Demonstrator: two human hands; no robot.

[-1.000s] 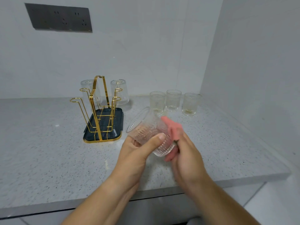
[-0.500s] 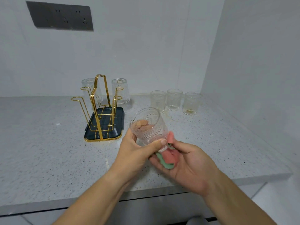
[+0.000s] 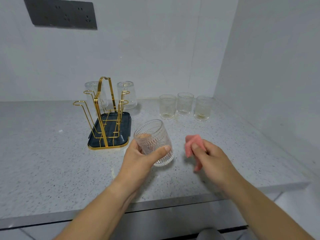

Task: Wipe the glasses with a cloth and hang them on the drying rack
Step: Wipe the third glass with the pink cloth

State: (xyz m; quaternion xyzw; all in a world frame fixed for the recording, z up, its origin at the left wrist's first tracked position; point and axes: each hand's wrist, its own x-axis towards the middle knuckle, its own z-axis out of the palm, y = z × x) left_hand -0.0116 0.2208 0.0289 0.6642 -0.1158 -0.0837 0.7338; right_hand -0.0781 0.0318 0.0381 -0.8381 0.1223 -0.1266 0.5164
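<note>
My left hand (image 3: 142, 158) grips a ribbed clear glass (image 3: 154, 141), tilted with its mouth toward the rack, above the counter. My right hand (image 3: 210, 160) pinches a pink cloth (image 3: 192, 146), held apart to the right of the glass. The gold wire drying rack (image 3: 103, 111) stands on a dark tray (image 3: 124, 122) left of the glass. Two glasses hang upside down on its far pegs, one on the left (image 3: 91, 94) and one on the right (image 3: 127, 94). Three upright glasses (image 3: 185, 103) stand in a row at the back right.
The speckled grey countertop (image 3: 43, 153) ends in a front edge just below my forearms. A white wall closes the right side behind the row of glasses. A dark socket panel (image 3: 62, 14) sits on the back wall. The rack's near pegs are bare.
My right hand has pulled the cloth away from the glass's base and moved to the right. The glass in my left hand has shifted slightly and now stands free of the cloth.
</note>
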